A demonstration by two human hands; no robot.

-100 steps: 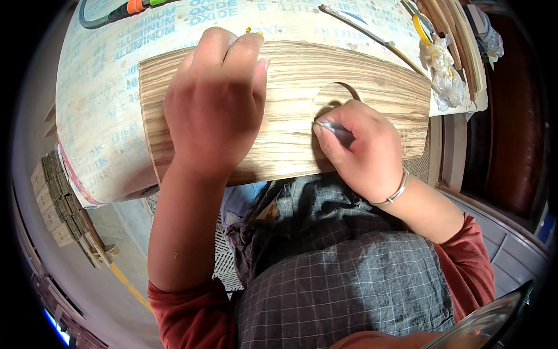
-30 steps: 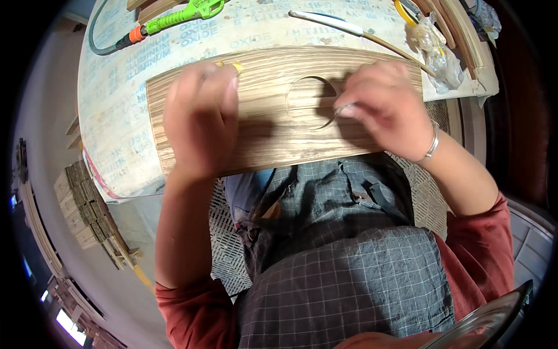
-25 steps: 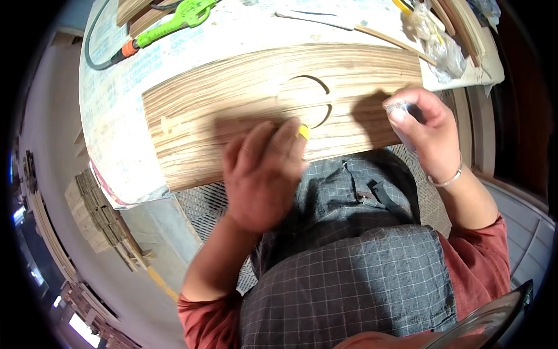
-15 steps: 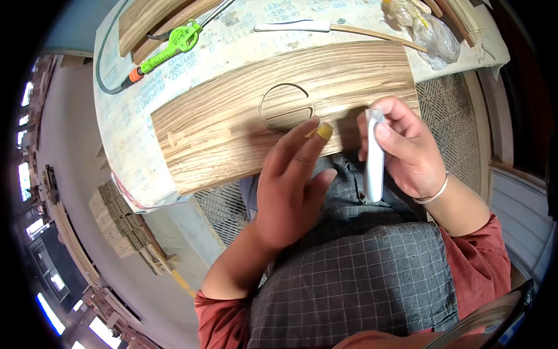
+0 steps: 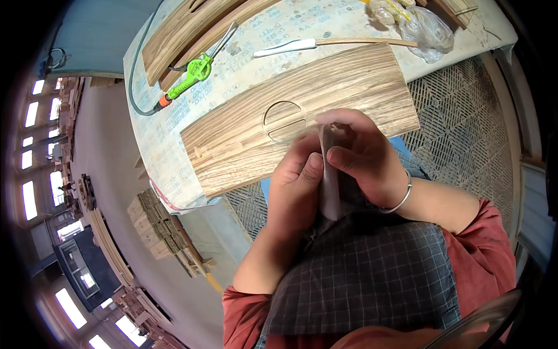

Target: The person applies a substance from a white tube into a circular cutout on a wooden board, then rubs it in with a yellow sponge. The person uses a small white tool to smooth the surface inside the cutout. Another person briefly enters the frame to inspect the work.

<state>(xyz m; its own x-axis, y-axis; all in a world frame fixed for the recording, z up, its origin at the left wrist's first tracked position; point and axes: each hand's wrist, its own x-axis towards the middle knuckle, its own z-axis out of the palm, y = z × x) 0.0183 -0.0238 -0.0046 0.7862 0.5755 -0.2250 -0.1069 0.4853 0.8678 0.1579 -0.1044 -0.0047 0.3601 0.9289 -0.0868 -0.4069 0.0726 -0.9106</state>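
Both of my hands are closed around a narrow pale strip [image 5: 330, 198], held upright in front of my apron, below the wooden board's circle. My left hand [image 5: 293, 183] grips it from the left, thumb up against it, and my right hand [image 5: 369, 166] holds it from the right, its fingers curled over the top. The striped wooden board [image 5: 226, 139] lies tilted on the covered table, with a cut circle [image 5: 285, 113] crossed by a bar near its middle. The lower part of the circle is partly behind my fingers.
On the table [image 5: 151, 151] lie a green and orange hosed tool [image 5: 189, 81], boards [image 5: 168, 41], a white-ended stick [image 5: 285, 47] and crumpled plastic bags [image 5: 421, 35]. A perforated floor [image 5: 453, 128] shows at right, stacked timber [image 5: 157, 227] and windows at left.
The strip in my right hand has moved left to before my apron, and my left hand has joined it, closing on it. My view has swung, so the table appears shifted and more tilted.
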